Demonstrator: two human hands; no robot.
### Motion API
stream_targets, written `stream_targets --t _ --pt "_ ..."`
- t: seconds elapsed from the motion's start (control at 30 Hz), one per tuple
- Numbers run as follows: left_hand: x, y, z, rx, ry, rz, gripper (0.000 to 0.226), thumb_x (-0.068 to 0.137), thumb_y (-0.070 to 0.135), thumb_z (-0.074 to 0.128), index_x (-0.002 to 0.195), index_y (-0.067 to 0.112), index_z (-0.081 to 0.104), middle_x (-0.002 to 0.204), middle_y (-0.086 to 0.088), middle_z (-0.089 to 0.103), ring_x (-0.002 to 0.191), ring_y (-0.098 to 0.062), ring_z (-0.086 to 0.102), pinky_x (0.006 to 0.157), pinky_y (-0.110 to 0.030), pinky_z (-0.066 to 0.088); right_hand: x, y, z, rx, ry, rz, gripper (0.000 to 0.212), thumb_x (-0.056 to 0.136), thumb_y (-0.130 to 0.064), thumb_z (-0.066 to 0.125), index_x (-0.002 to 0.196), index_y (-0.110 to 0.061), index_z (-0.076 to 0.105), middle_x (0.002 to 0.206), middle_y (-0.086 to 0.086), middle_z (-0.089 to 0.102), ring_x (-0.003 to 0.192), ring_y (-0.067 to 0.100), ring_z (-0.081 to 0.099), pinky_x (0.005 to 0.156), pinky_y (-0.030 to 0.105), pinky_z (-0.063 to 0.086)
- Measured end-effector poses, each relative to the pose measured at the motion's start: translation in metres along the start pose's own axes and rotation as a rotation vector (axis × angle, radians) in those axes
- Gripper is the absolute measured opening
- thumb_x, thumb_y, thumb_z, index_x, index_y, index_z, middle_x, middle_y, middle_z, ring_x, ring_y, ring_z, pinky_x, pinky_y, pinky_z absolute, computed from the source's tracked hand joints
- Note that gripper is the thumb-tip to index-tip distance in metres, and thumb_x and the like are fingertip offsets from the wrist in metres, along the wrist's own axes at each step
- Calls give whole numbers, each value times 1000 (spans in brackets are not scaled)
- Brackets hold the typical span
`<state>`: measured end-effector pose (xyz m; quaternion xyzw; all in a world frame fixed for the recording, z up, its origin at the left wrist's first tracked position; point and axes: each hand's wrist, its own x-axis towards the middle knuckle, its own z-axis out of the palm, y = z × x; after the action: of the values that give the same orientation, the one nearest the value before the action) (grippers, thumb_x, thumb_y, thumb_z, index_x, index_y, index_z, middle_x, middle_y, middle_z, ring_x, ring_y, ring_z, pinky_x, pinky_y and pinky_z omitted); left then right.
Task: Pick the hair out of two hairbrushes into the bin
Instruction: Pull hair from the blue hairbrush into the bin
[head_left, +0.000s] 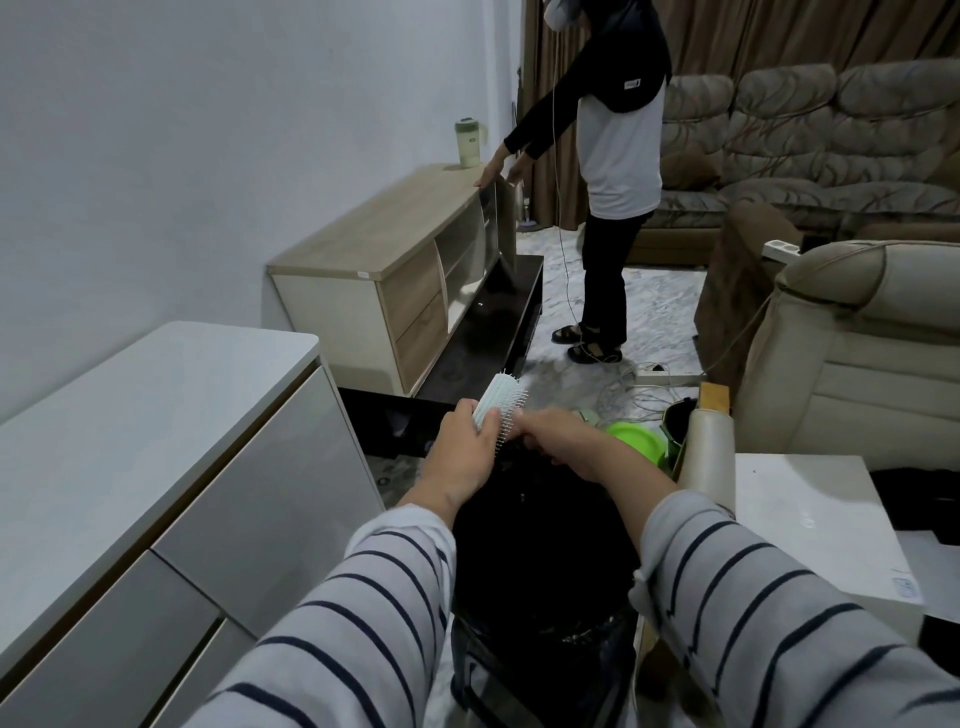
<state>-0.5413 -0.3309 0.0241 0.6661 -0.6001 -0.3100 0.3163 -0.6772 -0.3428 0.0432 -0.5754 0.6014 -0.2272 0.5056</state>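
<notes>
A pale mint hairbrush (500, 399) with white bristles is held above a black bin (540, 551) lined with a dark bag. My left hand (462, 447) grips the brush by its lower part, head pointing up and away. My right hand (566, 439) is at the bristles, fingers pinched against them beside the left hand. Any hair between the fingers is too small to make out. Both hands hover over the bin's far rim. No second brush is visible.
A white cabinet (135, 467) stands at left, a white table (810, 519) at right. A green lid (636, 439) and cables lie on the floor beyond the bin. A person (613, 171) stands by a wooden TV unit (374, 260). Armchairs sit at right.
</notes>
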Motion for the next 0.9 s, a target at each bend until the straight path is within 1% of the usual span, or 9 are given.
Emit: stream_targets --t 0.1,0.23,0.37,0.53,0.6,0.67,0.77,0.83,0.9 --pt "0 -1 -2 -57 -7 -26 58 73 67 33 106 22 50 107 -12 63 92 -37 65 84 -52 54 3 -1 -1 15 75 -74 32 93 -22 41 62 -21 46 63 -3 40 58 12 34 54 26 26" --pt "2 -2 -6 -103 -8 -67 36 91 50 40 105 17 48 103 -12 64 93 -36 65 87 -49 54 9 0 -6 315 155 -77 36 97 -26 32 62 -23 38 60 -6 32 55 10 27 55 28 22" --pt "2 -9 -7 -161 16 -139 36 95 47 41 107 14 45 103 -13 61 97 -38 65 90 -49 52 11 4 -13 438 257 -89 38 99 -26 30 61 -23 37 57 -6 28 52 10 23 51 26 18" --pt "4 -4 -9 -305 45 -221 40 97 49 31 110 15 46 109 -9 58 97 -32 63 74 -41 51 7 18 -12 1 359 -60 33 95 -13 35 63 -14 43 67 8 43 68 21 38 52 27 26" --pt "7 1 -9 -398 39 -283 44 99 44 26 119 12 48 115 -10 56 87 -27 61 53 -28 44 4 23 -9 -197 318 -29 29 94 -7 36 76 -5 59 80 22 52 79 27 47 65 34 34" --pt "9 4 -10 -527 31 -371 43 96 34 27 120 9 54 112 -12 57 67 -22 59 41 -20 36 0 27 -7 -231 209 41 30 95 -9 39 103 1 66 95 20 64 80 26 53 84 33 45" --pt "6 8 -11 -655 -5 -436 28 92 20 30 93 8 56 93 -10 56 45 -16 54 43 -19 29 -4 25 -6 -338 43 88 34 90 -3 44 112 -11 69 120 12 67 101 23 62 96 31 46" --pt "2 10 -11 -702 -41 -439 26 93 17 31 99 7 54 97 -12 58 48 -18 56 45 -21 30 -4 22 -7 -473 136 72 39 85 -3 47 105 -24 72 119 4 68 114 23 60 108 39 39" --pt "-2 11 -11 -753 -86 -430 27 93 14 31 108 5 51 96 -13 58 45 -16 58 41 -18 30 -4 17 -10 -481 310 16 25 80 -11 62 93 -27 76 106 2 73 107 22 64 102 37 44"
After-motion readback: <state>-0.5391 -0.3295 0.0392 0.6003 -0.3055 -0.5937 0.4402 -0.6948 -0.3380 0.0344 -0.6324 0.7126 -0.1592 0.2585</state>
